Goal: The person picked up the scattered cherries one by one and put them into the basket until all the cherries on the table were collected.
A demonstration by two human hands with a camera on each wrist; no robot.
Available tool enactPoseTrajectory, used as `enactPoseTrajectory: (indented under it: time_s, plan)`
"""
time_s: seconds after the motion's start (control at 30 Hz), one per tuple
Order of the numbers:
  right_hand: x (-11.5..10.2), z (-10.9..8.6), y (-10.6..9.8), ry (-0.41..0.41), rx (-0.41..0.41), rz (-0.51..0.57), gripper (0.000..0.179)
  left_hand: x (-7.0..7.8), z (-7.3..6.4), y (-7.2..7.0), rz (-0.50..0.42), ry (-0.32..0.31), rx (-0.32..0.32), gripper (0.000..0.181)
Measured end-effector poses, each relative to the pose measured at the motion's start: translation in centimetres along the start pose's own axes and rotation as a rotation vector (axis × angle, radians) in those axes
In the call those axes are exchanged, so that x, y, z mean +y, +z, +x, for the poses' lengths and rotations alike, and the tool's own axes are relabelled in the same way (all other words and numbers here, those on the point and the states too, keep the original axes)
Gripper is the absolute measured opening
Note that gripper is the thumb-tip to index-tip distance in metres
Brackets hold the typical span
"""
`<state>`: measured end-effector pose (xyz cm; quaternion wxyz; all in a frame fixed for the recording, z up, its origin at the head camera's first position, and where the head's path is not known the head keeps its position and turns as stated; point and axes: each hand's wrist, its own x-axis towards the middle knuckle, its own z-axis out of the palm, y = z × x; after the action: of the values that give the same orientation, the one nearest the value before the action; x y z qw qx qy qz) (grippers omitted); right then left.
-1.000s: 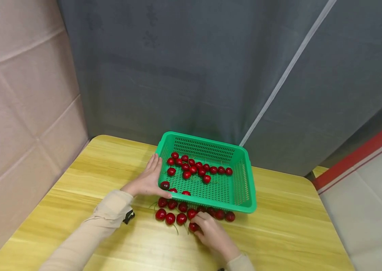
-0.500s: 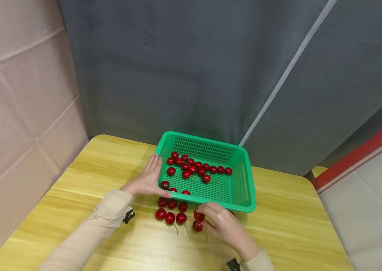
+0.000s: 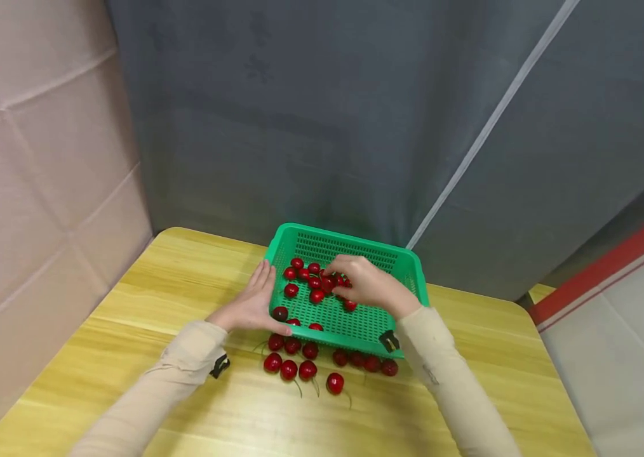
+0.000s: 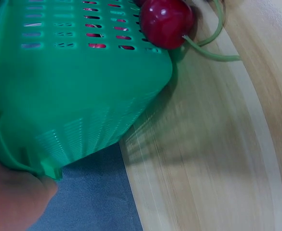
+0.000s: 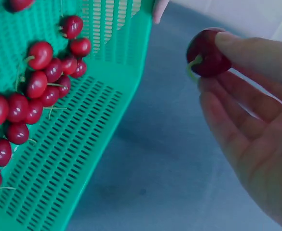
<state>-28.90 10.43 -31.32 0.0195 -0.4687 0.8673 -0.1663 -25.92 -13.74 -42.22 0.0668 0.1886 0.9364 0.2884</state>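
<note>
Between the thumb and fingers of my right hand point(image 3: 368, 282) is a dark red cherry point(image 5: 206, 55) with a short green stem. In the head view this hand is over the green plastic basket point(image 3: 350, 339), above the cherries point(image 5: 37, 84) inside. My left hand point(image 3: 250, 304) rests against the basket's left front corner, fingers straight along the left side and thumb at the front rim. Several cherries point(image 3: 307, 370) lie on the table in front of the basket, some with green stems. One cherry point(image 3: 335, 383) sits apart, nearer the front.
The basket stands on a wood-grain table point(image 3: 207, 260) with rounded corners. A dark grey curtain point(image 3: 276, 127) hangs behind it. Pale cloth point(image 3: 42, 190) covers the left side, and a red strip point(image 3: 613, 266) runs along the right.
My right hand picked a cherry from the row in front and moved it up over the basket. The front cherry shifted slightly right earlier. My left hand stayed at the basket's corner.
</note>
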Motion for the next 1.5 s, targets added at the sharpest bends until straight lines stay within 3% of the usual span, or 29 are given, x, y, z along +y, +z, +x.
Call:
enactPoseTrajectory:
  time_s: [0.17, 0.3, 0.5, 0.73, 1.0, 1.2, 1.33, 1.5]
  plan:
    - [2.6, 5.2, 0.9, 0.147, -0.158, 0.047, 0.023, 0.1, 0.0, 0.0, -0.014, -0.006, 0.002, 0.134]
    - [4.5, 7.8, 3.0, 0.289, -0.268, 0.078, 0.023, 0.2, -0.1, 0.1, -0.009, -0.008, -0.005, 0.134]
    - [5.7, 8.6, 5.8, 0.494, -0.322, 0.127, 0.023, 0.5, -0.1, 0.3, -0.014, 0.004, -0.009, 0.133]
    - [5.8, 8.0, 6.9, 0.58, -0.302, 0.186, 0.02, 0.7, -0.1, 0.5, -0.003, 0.015, -0.01, 0.133]
    - [5.9, 8.1, 7.4, 0.612, -0.299, 0.198, 0.025, 0.9, -0.2, 0.5, -0.003, 0.026, -0.012, 0.132]
    - [6.3, 8.0, 7.3, 0.589, -0.302, 0.195, 0.028, 1.0, -0.1, 0.5, -0.001, 0.026, -0.018, 0.132]
    - [6.1, 7.9, 6.2, 0.522, -0.251, 0.197, 0.034, 1.0, -0.1, 0.4, -0.009, 0.026, -0.018, 0.133]
    - [3.7, 6.9, 3.5, 0.37, -0.095, 0.186, 0.035, 0.9, 0.0, 0.4, -0.012, 0.015, -0.03, 0.134]
